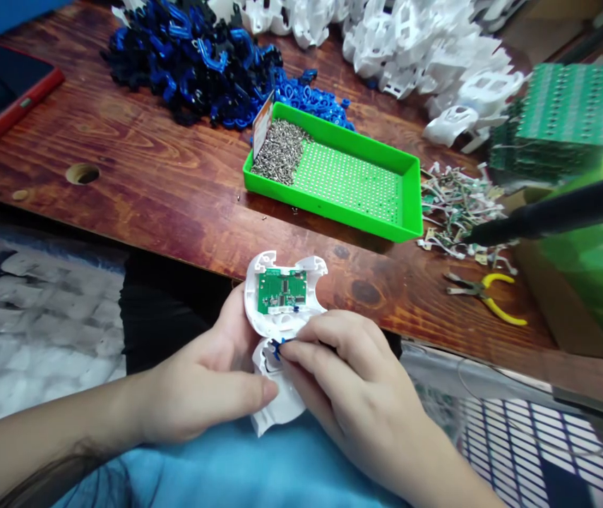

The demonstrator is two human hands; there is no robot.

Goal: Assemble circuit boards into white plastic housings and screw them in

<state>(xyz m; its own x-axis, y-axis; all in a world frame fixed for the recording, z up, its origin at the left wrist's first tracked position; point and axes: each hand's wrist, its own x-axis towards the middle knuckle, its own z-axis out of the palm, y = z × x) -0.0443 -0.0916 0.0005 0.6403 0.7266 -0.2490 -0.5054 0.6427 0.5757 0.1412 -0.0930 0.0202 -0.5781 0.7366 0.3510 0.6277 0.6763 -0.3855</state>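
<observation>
A person's two bare hands work low and near, at the desk's (147,176) near edge. The left hand (203,374) grips a rounded white plastic shell (252,307) holding a green circuit board (283,288), its thumb pressing a curved white plastic cover (280,409) just nearer. The right hand (354,374) is closed, fingertips pinching a small blue plastic part (276,350) at the cover's far end.

The blue part seems easy to lose: a slight slip of the pinch could drop it onto the light blue cloth (217,469) below. If the left thumb eases, the cover could slide off, since no desk surface shows beneath it. Pressing unevenly might also shift the shell and jar the board, whose fixing cannot be made out.

Farther off, a bright green tray (333,214) with silver screws (280,152) blocks the middle. Bare wood lies open to its left; to the right, yellow-handled pliers (484,293) and a tangle of white-ended wires (460,212) narrow the room.
</observation>
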